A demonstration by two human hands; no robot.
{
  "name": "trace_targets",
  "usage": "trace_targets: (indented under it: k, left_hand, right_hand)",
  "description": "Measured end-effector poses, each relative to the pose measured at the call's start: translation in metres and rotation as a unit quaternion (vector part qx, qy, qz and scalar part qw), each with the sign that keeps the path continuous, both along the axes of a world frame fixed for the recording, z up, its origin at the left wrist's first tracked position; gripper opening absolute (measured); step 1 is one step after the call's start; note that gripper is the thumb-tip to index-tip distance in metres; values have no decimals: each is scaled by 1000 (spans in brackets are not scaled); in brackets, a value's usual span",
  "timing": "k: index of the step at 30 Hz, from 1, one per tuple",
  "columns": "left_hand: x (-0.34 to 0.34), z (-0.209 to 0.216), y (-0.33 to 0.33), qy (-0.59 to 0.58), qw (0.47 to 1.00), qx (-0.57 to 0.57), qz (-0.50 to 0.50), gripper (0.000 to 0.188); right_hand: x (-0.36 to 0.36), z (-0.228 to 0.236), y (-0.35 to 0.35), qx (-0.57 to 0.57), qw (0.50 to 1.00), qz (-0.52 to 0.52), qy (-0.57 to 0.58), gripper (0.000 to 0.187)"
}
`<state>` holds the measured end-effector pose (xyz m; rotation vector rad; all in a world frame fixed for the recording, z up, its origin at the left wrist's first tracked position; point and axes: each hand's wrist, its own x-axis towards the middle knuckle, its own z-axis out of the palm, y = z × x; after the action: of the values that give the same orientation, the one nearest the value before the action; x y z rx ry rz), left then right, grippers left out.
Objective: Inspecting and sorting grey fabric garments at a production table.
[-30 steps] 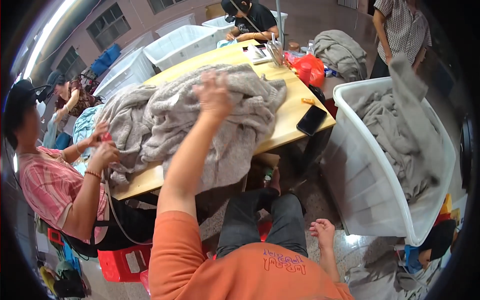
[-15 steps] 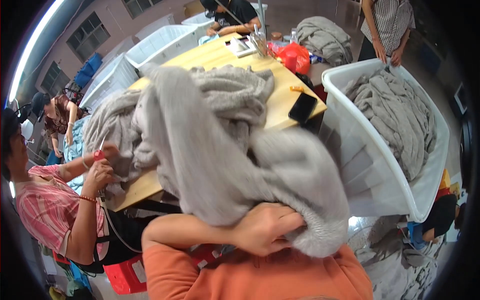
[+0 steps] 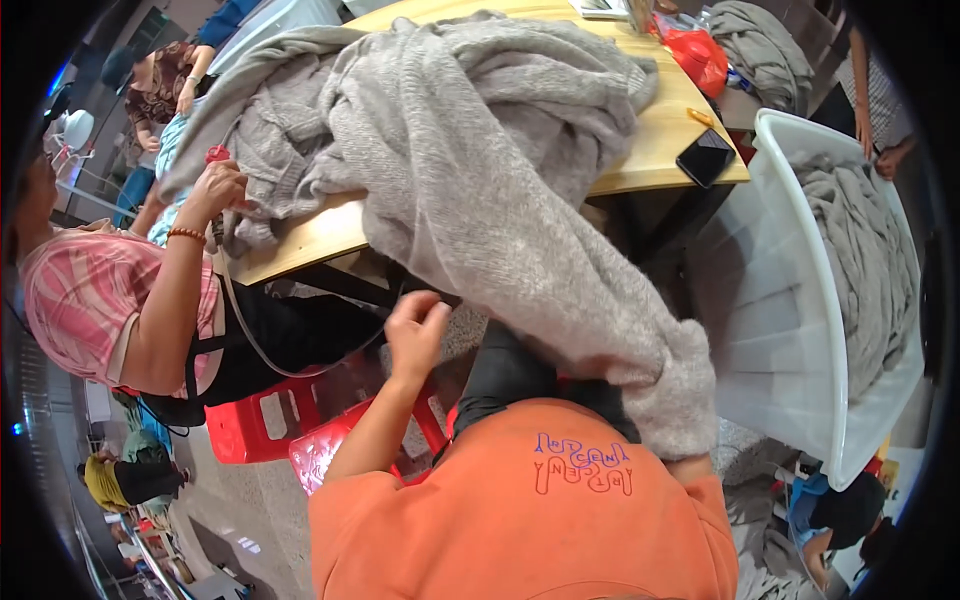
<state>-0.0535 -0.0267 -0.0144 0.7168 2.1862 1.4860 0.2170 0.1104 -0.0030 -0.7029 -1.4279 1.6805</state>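
Observation:
A grey knit garment (image 3: pixel 480 190) is heaped on the wooden table, and a long sleeve of it stretches down toward my right side. My right forearm (image 3: pixel 690 466) goes into the end of that sleeve, so the hand and its fingers are hidden inside the knit. My left hand (image 3: pixel 415 322) is raised beside the table's near edge, apart from the garment. Its fingers are curled in and nothing shows in them.
On the left a co-worker in pink holds a red-topped tool (image 3: pixel 217 154) with a hose. Right of the wooden table (image 3: pixel 310 240) stands a white bin (image 3: pixel 790 290) of grey knits. A phone (image 3: pixel 705 158) lies at the table corner; red stools (image 3: pixel 262 420) stand below.
My left hand has let go of the grey knit and moved left. The sleeve, bunched and blurred before, now stretches out over my right forearm. The view has shifted downward.

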Motion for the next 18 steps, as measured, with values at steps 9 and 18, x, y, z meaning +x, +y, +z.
trace_targets:
  k: [9, 18]
  left_hand:
    - [-67, 86, 121, 309, 947, 50, 67, 83]
    - [-109, 198, 227, 156, 976, 147, -38, 27]
  right_hand:
    - [-19, 60, -10, 237, 936, 102, -238, 14]
    - [-5, 126, -32, -7, 962, -150, -229, 28]
